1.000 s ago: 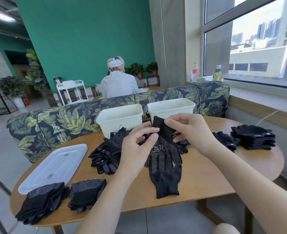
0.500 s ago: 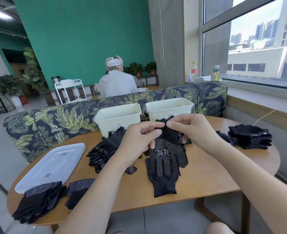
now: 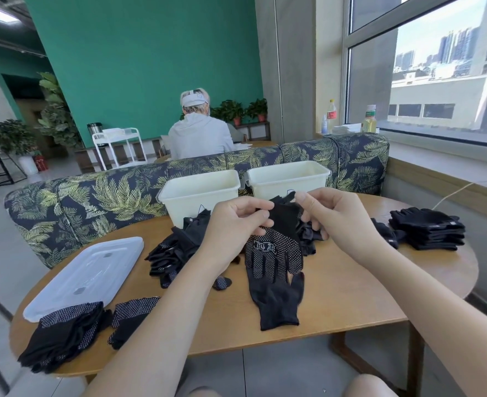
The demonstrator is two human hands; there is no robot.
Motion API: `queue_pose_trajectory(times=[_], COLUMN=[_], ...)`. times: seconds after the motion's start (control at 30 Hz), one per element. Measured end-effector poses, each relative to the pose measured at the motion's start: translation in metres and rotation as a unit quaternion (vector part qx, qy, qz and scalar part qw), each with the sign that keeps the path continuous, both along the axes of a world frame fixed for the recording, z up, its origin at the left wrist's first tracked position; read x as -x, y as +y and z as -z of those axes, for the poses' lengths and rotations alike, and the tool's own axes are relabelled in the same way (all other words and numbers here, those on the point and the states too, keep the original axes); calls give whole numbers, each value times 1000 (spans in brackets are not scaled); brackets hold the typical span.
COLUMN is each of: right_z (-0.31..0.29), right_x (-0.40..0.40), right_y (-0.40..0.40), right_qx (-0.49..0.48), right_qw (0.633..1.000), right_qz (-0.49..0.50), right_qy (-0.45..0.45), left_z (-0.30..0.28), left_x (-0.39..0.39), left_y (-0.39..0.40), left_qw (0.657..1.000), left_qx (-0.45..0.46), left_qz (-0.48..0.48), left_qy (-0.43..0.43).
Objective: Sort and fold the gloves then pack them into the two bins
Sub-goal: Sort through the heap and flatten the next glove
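Observation:
A black dotted glove (image 3: pixel 273 262) hangs over the middle of the wooden table (image 3: pixel 351 293); a second black glove (image 3: pixel 279 305) lies flat under it. My left hand (image 3: pixel 233 224) and my right hand (image 3: pixel 331 216) each pinch its cuff from either side. A loose heap of black gloves (image 3: pixel 176 247) lies left of my hands. Folded dotted gloves (image 3: pixel 62 336) sit at the front left, and a folded plain stack (image 3: pixel 428 230) sits at the right. Two white bins, the left bin (image 3: pixel 199 193) and the right bin (image 3: pixel 288 176), stand at the table's far edge.
A clear plastic lid (image 3: pixel 90 273) lies on the left of the table. A leaf-patterned sofa (image 3: pixel 93 202) runs behind the bins. A person (image 3: pixel 199 133) sits beyond it with their back to me. A window ledge with bottles (image 3: pixel 368 121) is at the right.
My hands have lifted the dotted glove's cuff a little higher and toward the bins. Both hands keep their pinch on it. The view has shifted slightly.

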State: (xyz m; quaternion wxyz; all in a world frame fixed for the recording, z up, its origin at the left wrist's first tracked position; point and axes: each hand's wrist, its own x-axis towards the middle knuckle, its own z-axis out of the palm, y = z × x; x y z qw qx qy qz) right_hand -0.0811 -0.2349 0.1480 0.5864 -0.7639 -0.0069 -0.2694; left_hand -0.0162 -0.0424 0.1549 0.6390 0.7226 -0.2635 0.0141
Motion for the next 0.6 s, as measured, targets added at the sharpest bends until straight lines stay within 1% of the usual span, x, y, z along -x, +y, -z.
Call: queue_pose_trajectory(times=[0.07,0.13,0.23,0.3,0.37,0.47,0.53,0.6], right_z=[6,14,27,36,48,63,70,77], right_x=[4,9,12,7,1,-10,-17,-26], right_y=[3,8,19,25,28,24,21,19], right_qx=[-3,-19,-84,-161,-241,-341,-383,-395], right_qw=[1000,999,991,973,947,904,879,869], right_qz=[-1,-28,-82,-114,-140,-185,-212,-226], right_qy=[2,18,71,122,163,182,187,193], left_z=[0,1,3,6,10,17,26,39], left_x=[-2,-4,-7,-8,-10,-10,-9,-8], left_y=[0,0,-2,-2,-1,3,7,11], left_qw=[1000,1000,1000,1000,999,1000,1000,1000], left_qx=[9,17,15,6,7,15,12,4], left_qz=[-3,-8,-15,-21,-29,-26,-9,8], left_qy=[-3,-3,-12,-14,-14,-8,-5,-4])
